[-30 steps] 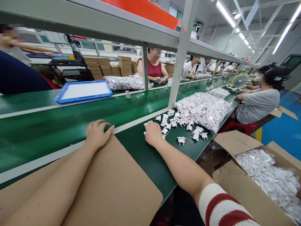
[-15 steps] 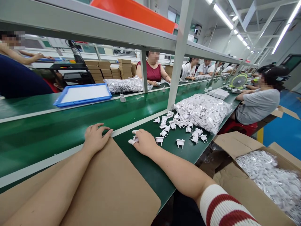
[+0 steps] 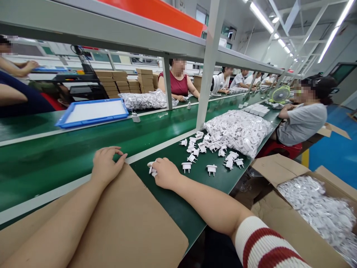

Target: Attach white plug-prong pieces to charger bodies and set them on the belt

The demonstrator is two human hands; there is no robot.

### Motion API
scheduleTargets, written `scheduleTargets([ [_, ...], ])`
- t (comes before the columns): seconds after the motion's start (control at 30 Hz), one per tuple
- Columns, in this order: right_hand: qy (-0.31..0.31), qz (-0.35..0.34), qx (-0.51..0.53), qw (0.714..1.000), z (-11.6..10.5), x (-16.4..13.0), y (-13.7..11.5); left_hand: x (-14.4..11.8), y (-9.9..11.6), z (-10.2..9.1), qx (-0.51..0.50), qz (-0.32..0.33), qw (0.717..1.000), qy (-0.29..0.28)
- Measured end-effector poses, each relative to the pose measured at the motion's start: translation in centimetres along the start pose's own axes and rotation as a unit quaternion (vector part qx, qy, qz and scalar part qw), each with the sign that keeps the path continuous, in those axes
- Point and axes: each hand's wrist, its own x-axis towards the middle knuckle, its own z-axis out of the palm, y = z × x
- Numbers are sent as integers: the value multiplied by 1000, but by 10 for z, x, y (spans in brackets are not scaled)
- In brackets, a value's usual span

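My left hand (image 3: 107, 165) rests by the far corner of a brown cardboard sheet (image 3: 131, 216). Its fingers are bent, with a gap between thumb and forefinger, and nothing shows in them. Over the green bench, my right hand (image 3: 167, 174) is closed at the fingertips around a small white plug part (image 3: 152, 168). Some of the white there may be covers on the fingertips; I cannot tell. Right of that hand lie several loose white two-pin plug parts (image 3: 211, 170), pins pointing various ways. A clear bag of white parts (image 3: 240, 130) sits behind them.
A green conveyor belt (image 3: 106, 137) runs beyond the bench, with a white adapter (image 3: 135, 117) at its far side. A blue tray (image 3: 93, 112) lies across from me. A shelf post (image 3: 208, 70) rises ahead. An open carton of bagged parts (image 3: 318, 204) stands lower right. Co-workers sit nearby.
Both hands appear slightly further left, along with the whole view. My left thumb and forefinger are closer together. The right fingers have drawn in around the white part.
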Motion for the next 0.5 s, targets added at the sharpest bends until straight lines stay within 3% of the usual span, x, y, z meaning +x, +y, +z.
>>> scheduleTargets([
  [0.33,-32,2,99,995,2,-10,-16,-3,13,-11,5,3,998,59],
  [0.5,22,16,146,989,-5,-15,-21,-1,15,-15,21,-85,996,0],
])
